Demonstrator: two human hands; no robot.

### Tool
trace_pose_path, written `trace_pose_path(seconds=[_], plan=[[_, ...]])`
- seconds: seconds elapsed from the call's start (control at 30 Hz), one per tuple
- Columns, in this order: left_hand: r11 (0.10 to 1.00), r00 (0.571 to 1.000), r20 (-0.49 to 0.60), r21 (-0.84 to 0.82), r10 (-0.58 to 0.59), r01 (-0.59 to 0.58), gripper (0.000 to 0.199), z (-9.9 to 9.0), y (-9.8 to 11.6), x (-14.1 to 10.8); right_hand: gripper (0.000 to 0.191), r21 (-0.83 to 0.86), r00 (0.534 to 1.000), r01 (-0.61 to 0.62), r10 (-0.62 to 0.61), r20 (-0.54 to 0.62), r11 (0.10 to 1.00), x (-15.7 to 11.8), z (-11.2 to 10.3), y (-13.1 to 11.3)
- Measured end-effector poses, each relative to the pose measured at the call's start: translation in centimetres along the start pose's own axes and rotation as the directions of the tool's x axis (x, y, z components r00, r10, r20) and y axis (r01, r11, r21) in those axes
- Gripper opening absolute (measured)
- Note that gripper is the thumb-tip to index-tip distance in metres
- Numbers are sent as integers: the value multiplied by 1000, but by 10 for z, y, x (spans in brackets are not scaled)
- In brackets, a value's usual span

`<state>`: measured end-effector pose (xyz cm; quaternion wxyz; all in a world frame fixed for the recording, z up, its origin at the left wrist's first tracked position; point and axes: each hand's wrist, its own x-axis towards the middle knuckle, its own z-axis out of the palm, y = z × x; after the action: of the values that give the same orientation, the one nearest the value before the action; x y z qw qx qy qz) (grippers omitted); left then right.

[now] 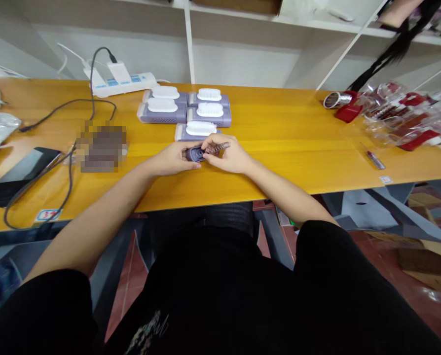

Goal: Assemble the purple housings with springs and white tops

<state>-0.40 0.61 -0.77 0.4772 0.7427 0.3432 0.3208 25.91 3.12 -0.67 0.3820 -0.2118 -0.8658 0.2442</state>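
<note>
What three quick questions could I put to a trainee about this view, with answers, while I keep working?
1. True or false: the left hand is empty.
2. How many white oval pieces sit on the purple-grey blocks?
3. Which lies farther back, the black phone or the power strip?

Key:
1. False; it holds a dark purple-grey part.
2. Five.
3. The power strip.

- Running across the full width, a yellow-brown wooden table [287,143] with soft light on its glossy top.
- Standing behind it, white shelving [189,44] with pale grey back panels [250,56].
- Underneath, grey metal legs [274,231].
- Below, a red-tiled floor [127,276], with brown cardboard [423,266] at lower right.
</note>
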Motion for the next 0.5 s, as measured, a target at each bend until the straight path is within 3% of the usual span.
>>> trace_pose_path(seconds=[0.3,0.5], plan=[[999,1000,-18,53,-8,9,63,1,5,-1,17,28,1000,23,-23,-4,999,0,-1,4],[999,998,-52,42,31,-29,66,-1,-9,2,15,-5,997,74,-74,8,997,2,-8,4]])
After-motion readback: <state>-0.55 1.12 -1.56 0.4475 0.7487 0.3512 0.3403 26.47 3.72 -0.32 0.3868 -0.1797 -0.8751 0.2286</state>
